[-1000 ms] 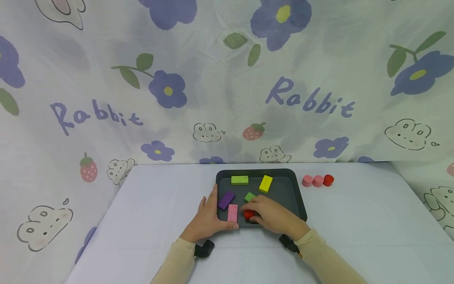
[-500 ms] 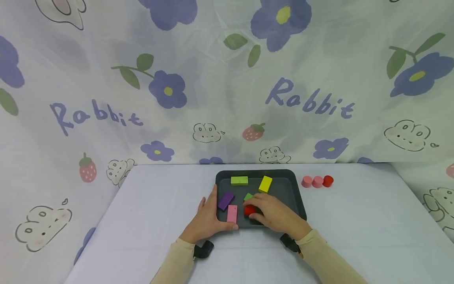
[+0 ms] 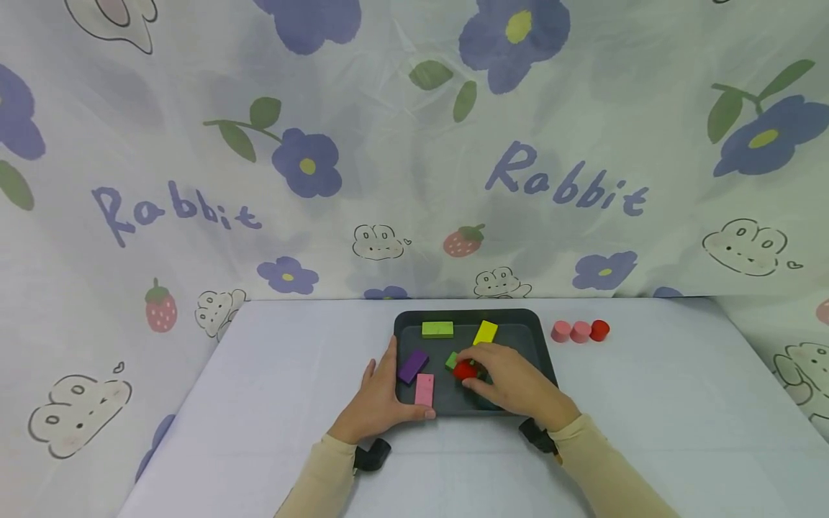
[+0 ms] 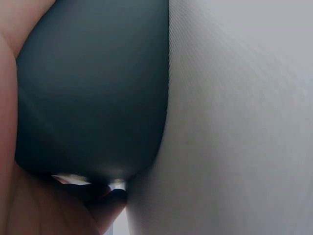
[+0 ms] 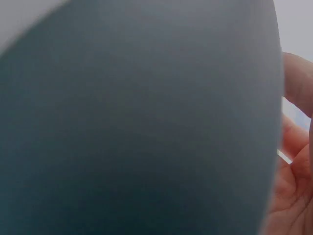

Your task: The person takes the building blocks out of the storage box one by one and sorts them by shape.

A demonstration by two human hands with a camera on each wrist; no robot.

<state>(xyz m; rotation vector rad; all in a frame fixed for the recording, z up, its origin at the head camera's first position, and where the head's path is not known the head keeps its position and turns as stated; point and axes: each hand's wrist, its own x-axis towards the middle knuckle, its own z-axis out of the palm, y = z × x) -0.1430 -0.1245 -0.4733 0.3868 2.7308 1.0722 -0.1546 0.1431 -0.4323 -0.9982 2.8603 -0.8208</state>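
While my left grip [image 3: 378, 403] spreads wide against the dark tray [image 3: 520, 347], my right grip [image 3: 514, 380] pinches a small red block [image 3: 463, 370].

– See anything at twelve o'clock?
– Find a pale backdrop [image 3: 388, 108], printed with a purple flower [image 3: 517, 26] with a yellow centre at one.
– Read any lettering?
– Make out a purple word "Rabbit" [image 3: 568, 188] at two.
– Spot other prints?
– Note a rabbit face [image 3: 745, 246] at three, a strawberry [image 3: 160, 313] near nine. At six, see the white bench [image 3: 447, 467].
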